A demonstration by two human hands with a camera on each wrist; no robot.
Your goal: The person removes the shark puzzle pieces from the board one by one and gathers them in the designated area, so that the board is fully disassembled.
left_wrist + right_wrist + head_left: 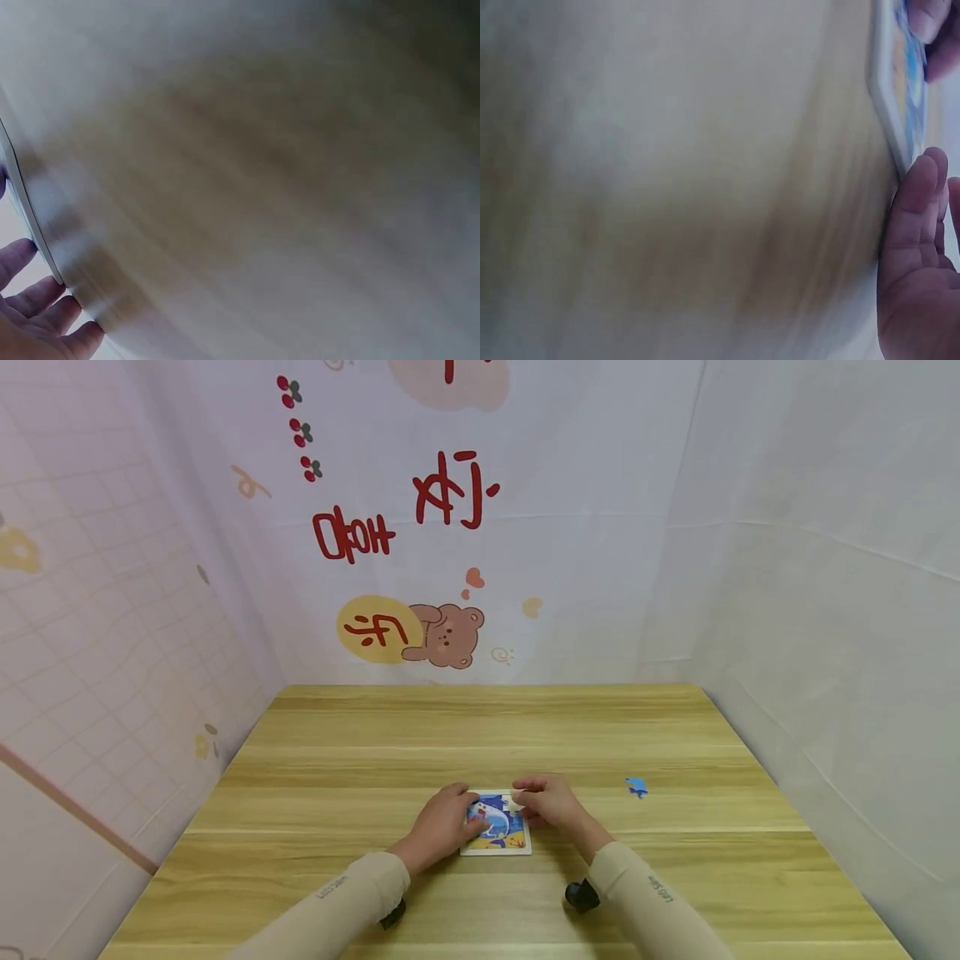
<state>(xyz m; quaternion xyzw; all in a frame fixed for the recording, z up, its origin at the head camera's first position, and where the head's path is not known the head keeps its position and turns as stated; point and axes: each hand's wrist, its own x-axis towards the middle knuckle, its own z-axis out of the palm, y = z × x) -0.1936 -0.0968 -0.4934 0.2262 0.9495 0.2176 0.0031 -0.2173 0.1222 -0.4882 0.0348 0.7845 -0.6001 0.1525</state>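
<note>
Head view: puzzle board (497,852) on table (480,735), between hands. Left hand (438,827) braces edge, fingers spread; right hand (555,802) at upper-right corner, pinch unclear. Best: steady board, match outlines, press flat.

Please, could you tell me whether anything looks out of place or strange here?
Two things stand out. A blue jigsaw piece lies alone on the wooden table, right of the framed jigsaw puzzle, instead of inside it. The brown bear printed on the backdrop lies sideways, ears toward the right. I see no spill.
</note>
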